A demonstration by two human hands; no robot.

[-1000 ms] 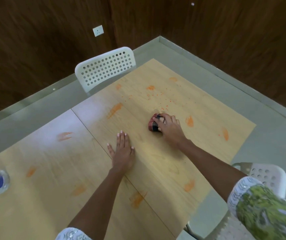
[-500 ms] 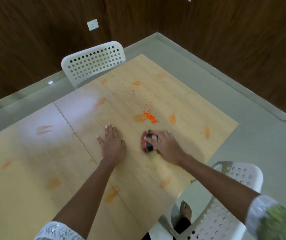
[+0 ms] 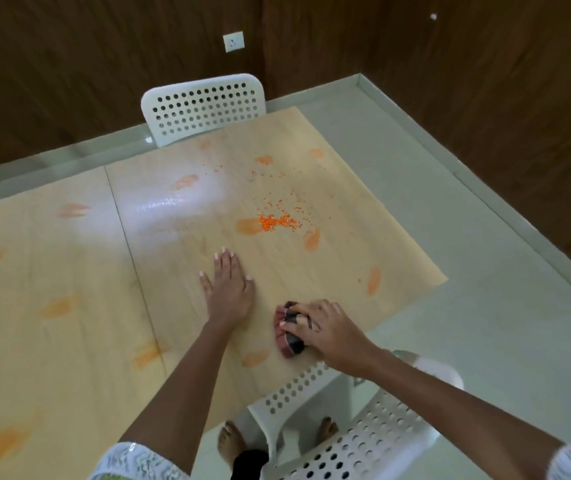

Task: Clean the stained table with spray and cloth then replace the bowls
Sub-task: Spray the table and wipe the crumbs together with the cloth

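Note:
The light wooden table (image 3: 69, 306) carries several orange smears and a heap of small orange grains (image 3: 273, 221) near its far right part. My right hand (image 3: 329, 329) grips a bunched red and black cloth (image 3: 285, 336) and holds it on the tabletop close to the near edge. My left hand (image 3: 228, 287) lies flat on the wood with straight fingers, just left of the cloth. No spray bottle or bowls show in this view.
A white perforated chair (image 3: 204, 105) stands at the table's far side. Another white chair (image 3: 356, 420) is tucked at the near edge under my right arm, with my bare feet beside it. Pale floor and dark wood walls surround the table.
My right hand has dragged the cloth toward me, from the table's middle to near its front edge, uncovering the heap of orange grains. The left hand stayed flat. The bottle at left left view.

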